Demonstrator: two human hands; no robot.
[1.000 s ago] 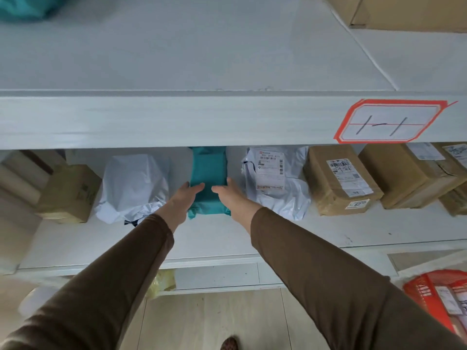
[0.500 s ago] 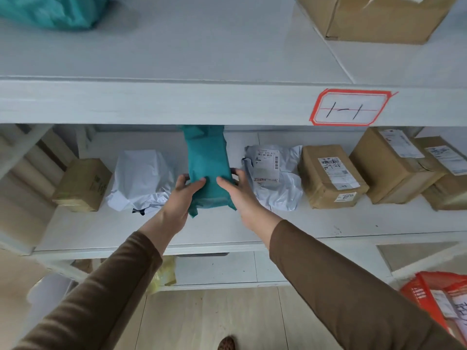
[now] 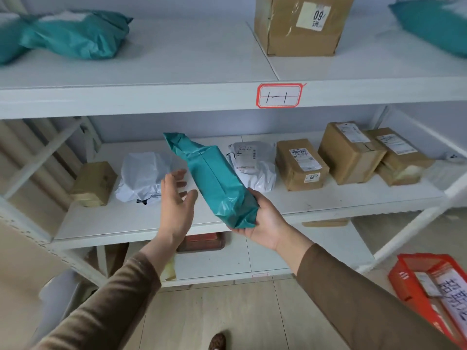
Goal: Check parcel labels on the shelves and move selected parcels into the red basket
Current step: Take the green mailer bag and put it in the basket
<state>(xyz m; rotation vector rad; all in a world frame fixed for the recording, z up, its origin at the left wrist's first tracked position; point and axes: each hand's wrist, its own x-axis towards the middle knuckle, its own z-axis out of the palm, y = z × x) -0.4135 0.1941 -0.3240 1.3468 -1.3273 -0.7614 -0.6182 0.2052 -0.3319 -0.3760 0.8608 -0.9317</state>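
A long teal plastic parcel (image 3: 212,178) is held tilted in front of the middle shelf (image 3: 141,221), its lower end resting in my right hand (image 3: 262,221), which grips it from beneath. No label shows on its visible side. My left hand (image 3: 177,198) hovers just left of the parcel with fingers spread, not touching it. The red basket (image 3: 409,286) stands on the floor at the lower right with labelled parcels inside.
The middle shelf holds a small brown box (image 3: 94,183), a white bag (image 3: 144,178), a labelled white bag (image 3: 252,165) and three brown boxes (image 3: 300,164). Above are teal bags (image 3: 75,34) and a box (image 3: 300,24). A red-bordered tag (image 3: 279,95) marks the shelf edge.
The teal parcel has been pulled off the shelf toward me and tilted. My left hand has let go and opened; my right hand now holds it alone. The view has pulled back and tilted up.
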